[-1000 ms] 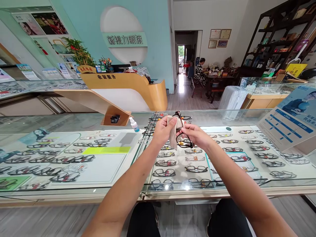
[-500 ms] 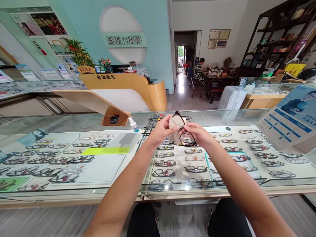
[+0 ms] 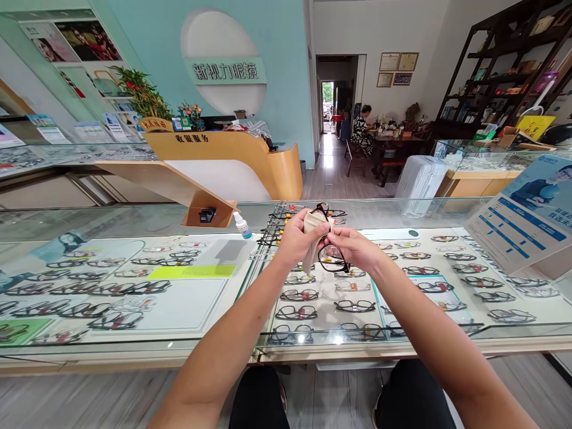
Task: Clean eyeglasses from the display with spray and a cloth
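Two bare hands hold a pair of black-framed plastic spectacles (image 3: 331, 250) and a beige cleaning cloth (image 3: 311, 237) above the glass-topped display bench (image 3: 134, 348).
Left hand (image 3: 297, 238) has its fingers clenched on the cloth, pressing it against the upper lens; right hand (image 3: 355, 247) has its fingers pinched on the frame by the lower lens. Rows of dark display frames (image 3: 353, 305) lie under the glass, and a small white spray bottle (image 3: 242, 226) stands well left of the hands.
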`<state>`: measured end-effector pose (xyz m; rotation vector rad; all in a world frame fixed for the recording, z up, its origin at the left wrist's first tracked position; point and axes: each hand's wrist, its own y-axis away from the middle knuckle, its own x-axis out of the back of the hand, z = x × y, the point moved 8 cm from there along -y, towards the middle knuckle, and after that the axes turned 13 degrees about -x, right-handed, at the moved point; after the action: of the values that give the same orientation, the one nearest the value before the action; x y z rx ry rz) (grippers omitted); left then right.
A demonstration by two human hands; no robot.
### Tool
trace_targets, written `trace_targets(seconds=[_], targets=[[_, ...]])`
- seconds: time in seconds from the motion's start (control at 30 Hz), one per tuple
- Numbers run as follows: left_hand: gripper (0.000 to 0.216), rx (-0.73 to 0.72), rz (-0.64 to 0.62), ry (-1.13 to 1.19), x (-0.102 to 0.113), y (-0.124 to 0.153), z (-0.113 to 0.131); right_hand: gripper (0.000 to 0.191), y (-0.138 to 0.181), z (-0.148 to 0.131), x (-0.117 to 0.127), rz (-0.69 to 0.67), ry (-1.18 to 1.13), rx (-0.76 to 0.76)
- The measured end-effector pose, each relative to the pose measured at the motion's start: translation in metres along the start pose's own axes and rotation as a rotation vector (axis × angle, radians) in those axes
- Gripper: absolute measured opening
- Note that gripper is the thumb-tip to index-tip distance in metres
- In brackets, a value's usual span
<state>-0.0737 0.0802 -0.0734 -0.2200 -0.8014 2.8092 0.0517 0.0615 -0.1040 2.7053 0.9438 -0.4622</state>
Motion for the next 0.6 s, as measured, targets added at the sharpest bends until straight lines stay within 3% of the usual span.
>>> trace_targets(seconds=[0.3,0.6], targets=[[0.066,-0.081,0.143,-0.014,0.006,0.003,0.002,0.056,-0.002,0.001,-0.003,0.047,0.174,0.056],[0.061,0.09,-0.082,0.212,-0.001,-0.002,-0.006,0.05,0.015,-0.023,0.013,0.1,0.1,0.072]])
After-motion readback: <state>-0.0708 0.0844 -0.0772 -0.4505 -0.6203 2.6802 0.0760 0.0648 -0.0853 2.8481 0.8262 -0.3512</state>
